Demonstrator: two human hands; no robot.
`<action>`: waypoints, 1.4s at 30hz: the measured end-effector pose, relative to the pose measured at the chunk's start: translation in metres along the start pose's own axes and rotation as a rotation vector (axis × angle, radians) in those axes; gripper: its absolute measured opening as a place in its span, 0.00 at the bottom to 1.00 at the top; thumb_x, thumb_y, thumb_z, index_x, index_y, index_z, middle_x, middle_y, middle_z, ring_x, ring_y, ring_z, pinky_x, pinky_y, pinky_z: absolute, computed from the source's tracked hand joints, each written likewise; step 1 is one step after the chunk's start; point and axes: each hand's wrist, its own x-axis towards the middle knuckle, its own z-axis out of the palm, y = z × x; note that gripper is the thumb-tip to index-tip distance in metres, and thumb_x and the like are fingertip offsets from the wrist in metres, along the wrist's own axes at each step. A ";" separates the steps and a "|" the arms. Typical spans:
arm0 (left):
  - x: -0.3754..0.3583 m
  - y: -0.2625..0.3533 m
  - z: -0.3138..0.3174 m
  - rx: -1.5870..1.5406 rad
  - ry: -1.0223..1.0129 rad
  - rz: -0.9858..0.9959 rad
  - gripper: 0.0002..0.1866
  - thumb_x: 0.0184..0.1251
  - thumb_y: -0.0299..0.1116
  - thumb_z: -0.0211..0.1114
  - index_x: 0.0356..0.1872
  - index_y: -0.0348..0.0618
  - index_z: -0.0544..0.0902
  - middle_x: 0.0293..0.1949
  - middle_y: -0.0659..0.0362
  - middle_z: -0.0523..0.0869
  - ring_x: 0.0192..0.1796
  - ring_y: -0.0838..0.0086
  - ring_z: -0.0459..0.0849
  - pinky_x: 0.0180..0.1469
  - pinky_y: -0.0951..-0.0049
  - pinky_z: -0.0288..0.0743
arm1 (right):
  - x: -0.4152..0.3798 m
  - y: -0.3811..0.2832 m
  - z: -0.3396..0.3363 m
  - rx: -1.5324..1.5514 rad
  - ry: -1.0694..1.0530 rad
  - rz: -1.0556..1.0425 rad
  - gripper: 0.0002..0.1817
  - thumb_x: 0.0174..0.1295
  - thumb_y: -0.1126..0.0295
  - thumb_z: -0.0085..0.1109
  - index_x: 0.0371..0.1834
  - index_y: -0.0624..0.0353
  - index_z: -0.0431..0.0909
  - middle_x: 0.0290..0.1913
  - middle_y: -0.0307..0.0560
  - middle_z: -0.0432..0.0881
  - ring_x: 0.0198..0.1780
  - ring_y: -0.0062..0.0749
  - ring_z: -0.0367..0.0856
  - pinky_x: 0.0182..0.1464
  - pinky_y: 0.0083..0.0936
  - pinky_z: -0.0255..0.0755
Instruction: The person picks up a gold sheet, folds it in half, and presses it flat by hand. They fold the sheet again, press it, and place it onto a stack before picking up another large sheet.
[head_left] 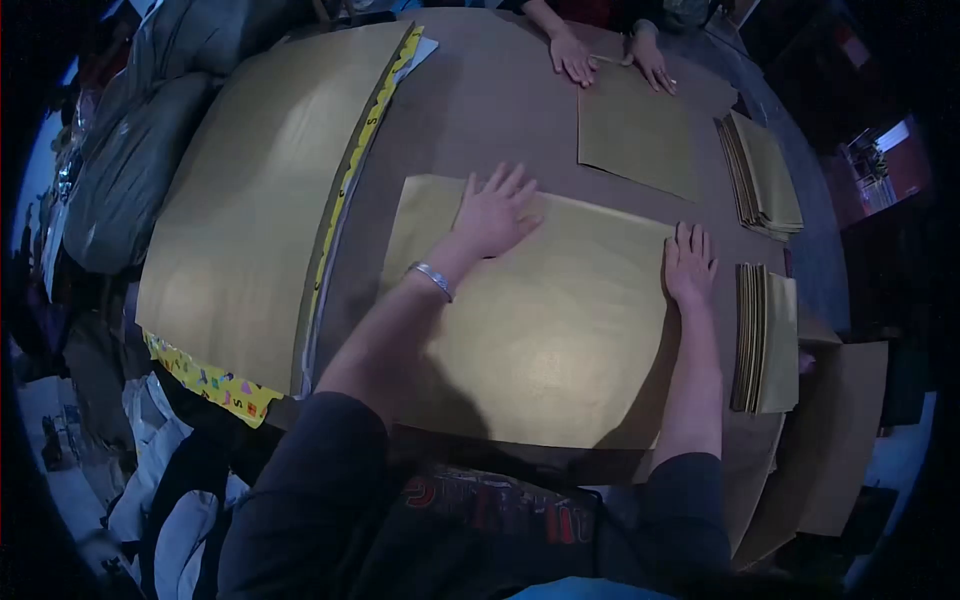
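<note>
A large sheet of brown paper (pixel 540 330) lies on the table in front of me, its near edge by my body. My left hand (pixel 497 215) rests on it near the far edge, fingers spread. My right hand (pixel 691 265) lies at the sheet's right edge with the fingers stretched forward. Neither hand grips anything. Left of the sheet is a wide stack of brown paper (pixel 270 180), with a yellow patterned sheet (pixel 215 385) showing along its edges.
Across the table (pixel 480 90), another person's hands (pixel 612 62) press on a smaller folded brown paper (pixel 640 135). On the right lie two bundles of folded brown paper, one far (pixel 762 175) and one near (pixel 768 338). A cardboard box (pixel 835 440) stands beyond the table's right edge.
</note>
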 end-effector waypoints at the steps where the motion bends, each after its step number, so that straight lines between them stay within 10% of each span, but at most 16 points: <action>1: -0.006 -0.023 0.003 0.042 0.011 -0.041 0.35 0.70 0.58 0.50 0.73 0.51 0.62 0.76 0.52 0.56 0.78 0.56 0.52 0.74 0.38 0.47 | 0.003 0.003 0.005 0.009 0.017 0.001 0.31 0.75 0.48 0.32 0.78 0.44 0.52 0.80 0.50 0.46 0.80 0.45 0.40 0.76 0.57 0.39; 12: -0.035 -0.097 -0.020 0.041 -0.061 -0.243 0.33 0.74 0.54 0.46 0.75 0.53 0.58 0.78 0.52 0.51 0.79 0.53 0.47 0.74 0.35 0.41 | -0.024 -0.023 -0.004 0.061 0.032 -0.003 0.41 0.71 0.41 0.35 0.77 0.61 0.50 0.79 0.55 0.45 0.80 0.46 0.39 0.76 0.59 0.36; 17: -0.023 -0.094 -0.039 -0.016 0.022 0.012 0.30 0.68 0.56 0.57 0.64 0.51 0.73 0.73 0.53 0.63 0.74 0.53 0.60 0.69 0.34 0.54 | -0.059 -0.065 -0.015 0.147 0.007 -0.084 0.42 0.70 0.40 0.35 0.77 0.62 0.48 0.80 0.54 0.41 0.81 0.47 0.37 0.76 0.57 0.34; 22: -0.012 -0.098 -0.070 -0.014 -0.114 -0.186 0.28 0.57 0.58 0.68 0.48 0.45 0.82 0.46 0.50 0.85 0.52 0.54 0.82 0.56 0.59 0.75 | -0.104 -0.092 -0.008 0.186 0.017 -0.268 0.43 0.68 0.40 0.37 0.76 0.63 0.49 0.79 0.55 0.44 0.81 0.45 0.39 0.76 0.57 0.37; 26: -0.016 -0.162 -0.041 -0.136 -0.114 -0.308 0.24 0.58 0.55 0.69 0.39 0.42 0.83 0.29 0.54 0.84 0.34 0.61 0.84 0.40 0.68 0.77 | -0.104 -0.090 -0.006 0.209 0.030 -0.279 0.43 0.68 0.40 0.39 0.76 0.63 0.50 0.79 0.54 0.45 0.81 0.45 0.38 0.76 0.57 0.37; 29: -0.064 -0.138 -0.062 -0.917 -0.106 -0.572 0.20 0.64 0.49 0.67 0.32 0.40 0.80 0.22 0.66 0.77 0.24 0.81 0.72 0.27 0.75 0.68 | -0.107 -0.092 -0.014 0.204 -0.008 -0.293 0.43 0.68 0.40 0.40 0.76 0.62 0.51 0.80 0.52 0.45 0.81 0.44 0.38 0.76 0.57 0.38; 37: -0.213 -0.073 -0.039 -1.145 -0.115 -0.534 0.12 0.70 0.34 0.58 0.44 0.35 0.81 0.36 0.59 0.84 0.38 0.78 0.81 0.42 0.73 0.75 | -0.155 -0.103 -0.004 0.230 0.023 -0.408 0.43 0.68 0.37 0.39 0.75 0.61 0.53 0.79 0.53 0.47 0.80 0.45 0.41 0.76 0.57 0.38; 42: -0.215 -0.056 -0.056 -1.166 -0.082 -0.573 0.13 0.71 0.38 0.60 0.46 0.38 0.80 0.36 0.62 0.84 0.37 0.77 0.81 0.42 0.76 0.75 | -0.258 -0.129 -0.025 0.391 -0.028 -0.906 0.58 0.54 0.26 0.50 0.74 0.66 0.53 0.76 0.61 0.52 0.79 0.55 0.42 0.74 0.65 0.38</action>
